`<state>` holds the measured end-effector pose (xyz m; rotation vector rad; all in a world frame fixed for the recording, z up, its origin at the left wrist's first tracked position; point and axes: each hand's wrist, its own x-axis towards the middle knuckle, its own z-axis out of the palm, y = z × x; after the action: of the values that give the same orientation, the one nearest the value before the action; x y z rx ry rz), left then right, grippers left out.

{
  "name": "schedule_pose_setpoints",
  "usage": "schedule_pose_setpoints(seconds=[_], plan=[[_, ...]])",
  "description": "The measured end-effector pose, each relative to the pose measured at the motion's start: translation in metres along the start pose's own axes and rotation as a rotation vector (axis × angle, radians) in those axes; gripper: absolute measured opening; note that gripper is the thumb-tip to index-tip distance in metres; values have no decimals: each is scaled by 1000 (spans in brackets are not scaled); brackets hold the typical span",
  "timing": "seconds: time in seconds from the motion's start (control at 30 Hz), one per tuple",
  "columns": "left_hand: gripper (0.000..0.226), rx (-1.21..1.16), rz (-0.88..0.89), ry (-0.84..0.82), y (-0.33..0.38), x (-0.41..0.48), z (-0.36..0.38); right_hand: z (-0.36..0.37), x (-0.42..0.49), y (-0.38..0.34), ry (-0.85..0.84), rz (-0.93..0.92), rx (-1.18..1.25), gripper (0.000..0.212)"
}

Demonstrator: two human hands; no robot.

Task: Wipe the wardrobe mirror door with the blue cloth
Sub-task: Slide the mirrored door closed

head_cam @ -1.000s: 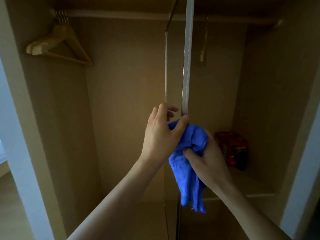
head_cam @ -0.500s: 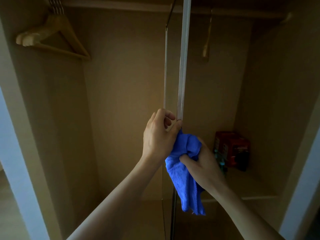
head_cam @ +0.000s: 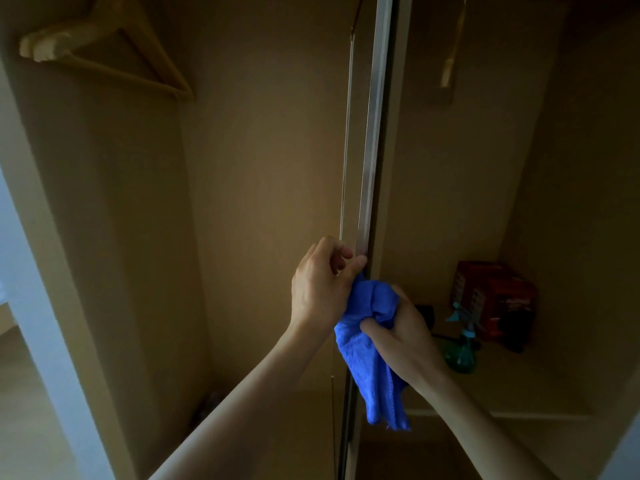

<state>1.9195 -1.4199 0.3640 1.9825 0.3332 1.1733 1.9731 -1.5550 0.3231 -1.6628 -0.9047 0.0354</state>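
The wardrobe mirror door is seen edge-on as a tall metal strip running down the middle. A bunched blue cloth is wrapped at that edge and hangs down below my hands. My left hand is curled left of the strip, its thumb pressing the cloth's top against the edge. On the right side of the door, my right hand grips the middle of the cloth. The dim light hides the mirror face itself.
A wooden hanger hangs at the upper left, another hanger at the upper right. On a low shelf to the right stand a red box and a green spray bottle. A pale frame borders the left.
Both hands and the cloth have slid down the door's edge. My view has moved closer and to the right, bringing the spray bottle into sight.
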Motion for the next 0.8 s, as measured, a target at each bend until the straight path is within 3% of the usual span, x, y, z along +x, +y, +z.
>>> schedule_pose_setpoints(seconds=[0.3,0.8], plan=[[18,29,-19,1,-25,13,16,4,24,24,-36,-17,-31,35],[23,130,-42,25,-40,36,32,8,55,48,-41,-28,-11,29]])
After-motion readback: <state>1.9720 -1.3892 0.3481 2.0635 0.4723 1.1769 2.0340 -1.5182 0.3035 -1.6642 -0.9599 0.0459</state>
